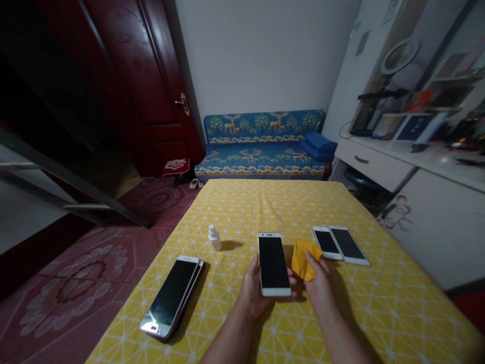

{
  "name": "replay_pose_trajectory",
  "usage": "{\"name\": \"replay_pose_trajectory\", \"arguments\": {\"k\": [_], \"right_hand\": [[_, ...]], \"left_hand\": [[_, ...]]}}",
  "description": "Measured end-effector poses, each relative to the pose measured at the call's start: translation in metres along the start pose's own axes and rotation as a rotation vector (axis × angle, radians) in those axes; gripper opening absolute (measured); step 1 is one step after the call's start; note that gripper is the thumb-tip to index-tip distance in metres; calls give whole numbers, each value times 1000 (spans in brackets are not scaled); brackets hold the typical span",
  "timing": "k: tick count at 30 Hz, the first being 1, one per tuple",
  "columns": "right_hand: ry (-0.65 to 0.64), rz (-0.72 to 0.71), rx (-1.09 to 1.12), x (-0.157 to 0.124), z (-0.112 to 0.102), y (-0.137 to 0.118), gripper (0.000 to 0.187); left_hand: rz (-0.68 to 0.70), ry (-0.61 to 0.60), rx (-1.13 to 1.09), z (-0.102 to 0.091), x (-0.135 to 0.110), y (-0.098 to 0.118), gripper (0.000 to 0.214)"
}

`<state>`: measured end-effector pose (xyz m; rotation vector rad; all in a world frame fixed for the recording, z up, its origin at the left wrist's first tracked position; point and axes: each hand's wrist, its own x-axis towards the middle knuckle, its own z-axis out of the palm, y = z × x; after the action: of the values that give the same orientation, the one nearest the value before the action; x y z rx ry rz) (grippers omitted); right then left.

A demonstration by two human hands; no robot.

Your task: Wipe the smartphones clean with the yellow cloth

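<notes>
My left hand (252, 288) holds a white-framed smartphone (273, 264) upright in its palm, screen up and dark, just above the tabletop. My right hand (320, 285) pinches a crumpled yellow cleaning cloth (304, 259) close to the phone's right edge. Further right, two white smartphones (327, 242) (348, 246) lie side by side, face up. At the left, a stack of two phones (170, 298) lies near the table edge. A small white dropper bottle (214, 238) stands beyond my left hand.
The table has a yellow patterned cloth (265, 202), and its left edge drops to a red patterned floor (71, 288). Beyond it stand a blue deer-patterned sofa (261, 151) and a dark red door (151, 76). A white cabinet (379, 164) with clutter stands at the right.
</notes>
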<state>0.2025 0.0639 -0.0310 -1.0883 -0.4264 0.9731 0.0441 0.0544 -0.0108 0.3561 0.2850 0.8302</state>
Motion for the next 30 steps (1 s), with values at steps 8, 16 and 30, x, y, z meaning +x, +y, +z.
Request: {"name": "replay_pose_trajectory", "arguments": {"k": [8, 16, 30], "right_hand": [[-7, -211, -214, -13, 7, -10, 37], [-202, -796, -588, -19, 11, -12, 35], [-424, -1111, -753, -33, 23, -16, 56]], "left_hand": [[-69, 0, 86, -2, 1, -1, 71], [-88, 18, 153, -1, 2, -6, 64], [21, -52, 190, 12, -3, -13, 51]]}}
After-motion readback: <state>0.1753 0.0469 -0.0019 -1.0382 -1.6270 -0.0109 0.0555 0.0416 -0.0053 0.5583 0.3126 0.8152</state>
